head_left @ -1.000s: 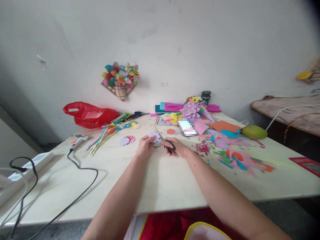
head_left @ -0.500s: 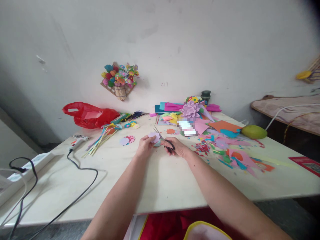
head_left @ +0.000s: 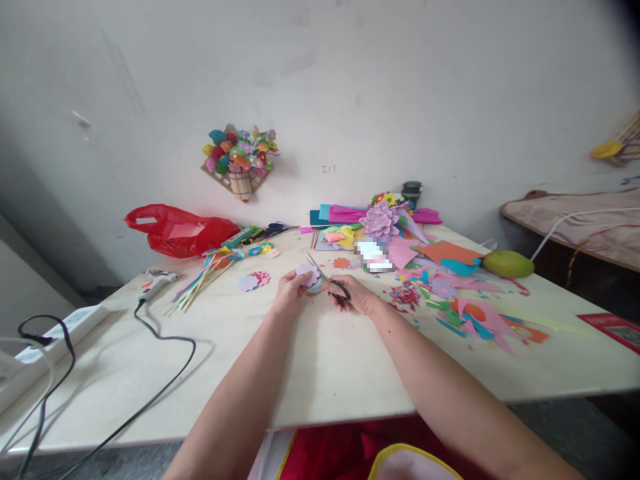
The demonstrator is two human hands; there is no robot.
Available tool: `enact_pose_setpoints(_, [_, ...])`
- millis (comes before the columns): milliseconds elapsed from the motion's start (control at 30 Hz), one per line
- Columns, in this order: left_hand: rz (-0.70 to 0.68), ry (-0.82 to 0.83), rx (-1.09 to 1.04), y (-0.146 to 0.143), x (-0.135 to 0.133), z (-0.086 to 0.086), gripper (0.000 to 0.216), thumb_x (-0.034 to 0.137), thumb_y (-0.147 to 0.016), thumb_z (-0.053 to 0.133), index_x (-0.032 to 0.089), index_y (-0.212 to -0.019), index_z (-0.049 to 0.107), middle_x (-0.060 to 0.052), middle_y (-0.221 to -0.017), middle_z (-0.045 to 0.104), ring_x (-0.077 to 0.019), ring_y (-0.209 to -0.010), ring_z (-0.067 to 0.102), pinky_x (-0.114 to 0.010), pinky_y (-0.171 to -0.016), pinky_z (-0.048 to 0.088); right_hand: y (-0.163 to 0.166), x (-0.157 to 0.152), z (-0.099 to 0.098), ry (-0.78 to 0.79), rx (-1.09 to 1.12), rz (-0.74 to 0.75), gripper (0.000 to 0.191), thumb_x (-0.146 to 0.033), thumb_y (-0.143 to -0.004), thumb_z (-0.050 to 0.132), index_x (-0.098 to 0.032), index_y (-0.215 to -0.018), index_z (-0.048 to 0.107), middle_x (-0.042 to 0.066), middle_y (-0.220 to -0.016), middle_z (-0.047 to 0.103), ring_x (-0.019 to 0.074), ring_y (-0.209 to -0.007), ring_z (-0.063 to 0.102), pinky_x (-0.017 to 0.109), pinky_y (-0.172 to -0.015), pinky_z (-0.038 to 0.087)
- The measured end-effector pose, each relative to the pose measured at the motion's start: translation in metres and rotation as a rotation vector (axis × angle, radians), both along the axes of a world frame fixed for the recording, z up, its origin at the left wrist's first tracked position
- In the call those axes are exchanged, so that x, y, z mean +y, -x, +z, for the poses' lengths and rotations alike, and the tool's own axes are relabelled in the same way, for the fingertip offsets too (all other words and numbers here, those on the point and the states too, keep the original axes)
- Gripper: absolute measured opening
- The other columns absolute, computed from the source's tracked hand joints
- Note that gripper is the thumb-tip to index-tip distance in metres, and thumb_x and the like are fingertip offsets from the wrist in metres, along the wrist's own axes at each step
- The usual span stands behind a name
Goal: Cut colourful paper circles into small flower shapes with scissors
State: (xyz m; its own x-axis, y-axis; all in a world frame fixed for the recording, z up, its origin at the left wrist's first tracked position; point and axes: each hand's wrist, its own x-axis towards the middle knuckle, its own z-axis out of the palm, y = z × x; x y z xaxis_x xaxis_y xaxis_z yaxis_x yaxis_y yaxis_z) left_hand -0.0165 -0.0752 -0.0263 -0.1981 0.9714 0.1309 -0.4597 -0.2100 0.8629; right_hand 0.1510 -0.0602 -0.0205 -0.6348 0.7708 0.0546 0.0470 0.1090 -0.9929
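Observation:
My left hand [head_left: 289, 291] pinches a small lilac paper flower [head_left: 308, 272] above the pale table [head_left: 320, 373]. My right hand [head_left: 356, 295] is closed round the black handles of a pair of scissors [head_left: 330, 280], whose blades point up and left into the flower's edge. Both hands meet near the middle of the table, a little beyond its centre.
Coloured paper scraps [head_left: 465, 307] cover the right side. A big purple paper flower [head_left: 381, 220] and paper sheets lie at the back. A red plastic bag [head_left: 175, 230], sticks [head_left: 203, 280], a glue gun [head_left: 156, 283] with black cable and a green fruit [head_left: 508, 265] also sit here.

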Motion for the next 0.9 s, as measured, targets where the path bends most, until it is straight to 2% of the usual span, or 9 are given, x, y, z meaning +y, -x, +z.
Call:
enact_pose_setpoints(433, [-0.012,-0.015,0.008,-0.0016,-0.0022,0.0019,0.025,0.022,-0.048,0.082,0.01,-0.066,0.069,-0.006,-0.064,0.067,-0.0127,-0.057,0.06,-0.025,-0.059,0.047,-0.0014,-0.004,0.0048,0.01,-0.011,0.006,0.045,-0.059,-0.072,0.059,-0.015,-0.077,0.055,-0.003,-0.052,0.055,0.0065,-0.037,0.049,0.016,-0.029,0.028])
enact_pose_setpoints(900, [-0.007,0.003,-0.018,-0.003,-0.0032,0.0035,0.028,0.021,-0.046,0.083,0.009,-0.066,0.068,-0.006,-0.064,0.067,-0.0118,-0.057,0.06,-0.024,-0.061,0.047,0.0001,-0.0005,0.0003,-0.012,-0.006,0.005,0.038,-0.053,-0.072,0.061,-0.016,-0.072,0.051,-0.005,-0.049,0.053,0.006,-0.034,0.047,0.016,-0.027,0.026])
